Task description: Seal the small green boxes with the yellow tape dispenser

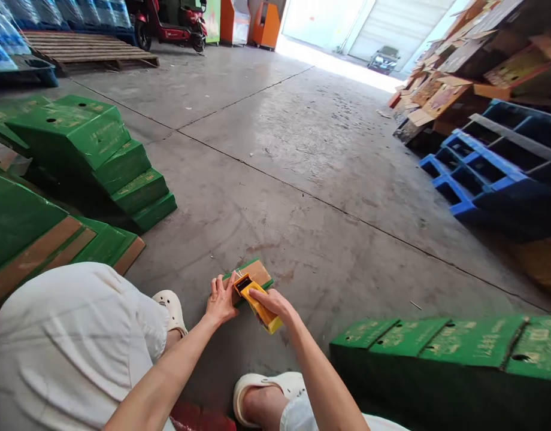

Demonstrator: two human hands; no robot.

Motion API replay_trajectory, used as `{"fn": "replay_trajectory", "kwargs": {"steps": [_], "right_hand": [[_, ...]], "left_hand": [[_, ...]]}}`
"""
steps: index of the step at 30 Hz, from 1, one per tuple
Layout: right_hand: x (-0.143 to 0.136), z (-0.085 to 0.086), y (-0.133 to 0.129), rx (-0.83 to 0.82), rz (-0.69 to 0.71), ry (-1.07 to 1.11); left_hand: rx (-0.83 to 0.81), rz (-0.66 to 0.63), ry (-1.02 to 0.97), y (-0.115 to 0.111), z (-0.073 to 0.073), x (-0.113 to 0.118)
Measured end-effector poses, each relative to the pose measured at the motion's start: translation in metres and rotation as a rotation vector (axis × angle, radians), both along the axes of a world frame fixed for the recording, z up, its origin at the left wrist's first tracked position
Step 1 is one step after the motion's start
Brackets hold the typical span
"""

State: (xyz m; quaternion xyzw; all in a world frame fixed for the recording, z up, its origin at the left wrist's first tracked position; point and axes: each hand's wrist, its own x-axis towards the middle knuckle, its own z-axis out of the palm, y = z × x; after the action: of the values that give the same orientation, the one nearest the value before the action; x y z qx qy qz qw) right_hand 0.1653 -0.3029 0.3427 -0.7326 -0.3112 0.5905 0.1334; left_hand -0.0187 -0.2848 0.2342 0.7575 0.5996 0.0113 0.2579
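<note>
A small green cardboard box (260, 272) with a bare brown strip is just above the floor or on it, in front of my feet; which of the two I cannot tell. My left hand (221, 301) grips its near left side, fingers spread over the edge. A yellow tape dispenser (259, 305) lies slantwise against the brown strip, its dark front end at the box. From the right, my right hand (272, 300) is wrapped round the dispenser's body. Part of the box is hidden beneath the hands and the dispenser.
Green boxes (96, 134) are stacked at left, and a row of green boxes (455, 341) stands at lower right. Blue pallets (482, 164) and heaped cartons (455, 96) line the right side. A wooden pallet (87, 46) and red scooter (172, 27) are at the back left.
</note>
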Motion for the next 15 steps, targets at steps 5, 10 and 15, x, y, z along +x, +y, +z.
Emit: {"fn": "replay_trajectory", "kwargs": {"steps": [5,10,15], "right_hand": [[0.001,0.02,-0.028,0.051,-0.044,0.044],[0.029,0.054,-0.088,-0.036,0.004,-0.028],[0.039,0.05,-0.133,-0.132,-0.062,-0.129]], "left_hand": [[0.01,-0.048,0.053,0.0,0.002,-0.002],[0.041,-0.04,0.075,0.0,0.004,-0.004],[0.022,-0.044,0.074,0.008,0.009,-0.009]]}}
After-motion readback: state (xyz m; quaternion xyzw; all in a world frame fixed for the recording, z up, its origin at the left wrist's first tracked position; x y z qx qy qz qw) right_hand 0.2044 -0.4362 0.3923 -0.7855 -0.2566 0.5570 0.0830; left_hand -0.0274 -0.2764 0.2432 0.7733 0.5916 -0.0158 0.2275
